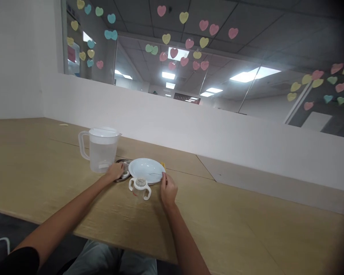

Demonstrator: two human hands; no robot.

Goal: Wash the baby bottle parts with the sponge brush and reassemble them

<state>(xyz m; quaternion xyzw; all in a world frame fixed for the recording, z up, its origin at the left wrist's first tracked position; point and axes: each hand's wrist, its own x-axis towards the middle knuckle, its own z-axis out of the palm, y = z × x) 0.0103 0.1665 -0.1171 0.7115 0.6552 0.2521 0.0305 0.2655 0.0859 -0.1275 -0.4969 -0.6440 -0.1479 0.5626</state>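
Note:
My left hand (115, 172) has its fingers curled at a small round metal tray (120, 180) holding clear and white bottle parts (126, 173); what it grips is hidden. My right hand (168, 190) is closed on a thin dark stick-like utensil (157, 174), which reaches over the white bowl (145, 165). In front of the bowl a clear baby bottle (138, 193) with two white handles stands upright, its neck uncapped. Behind the right fingers a bit of something yellow (163, 165) shows at the bowl's rim.
A clear plastic pitcher (103, 154) with a white lid stands left of the bowl. The wooden table (60, 168) meets a white wall (160, 118) under a window with heart-shaped notes. A small flat scrap (63, 125) lies at the back left.

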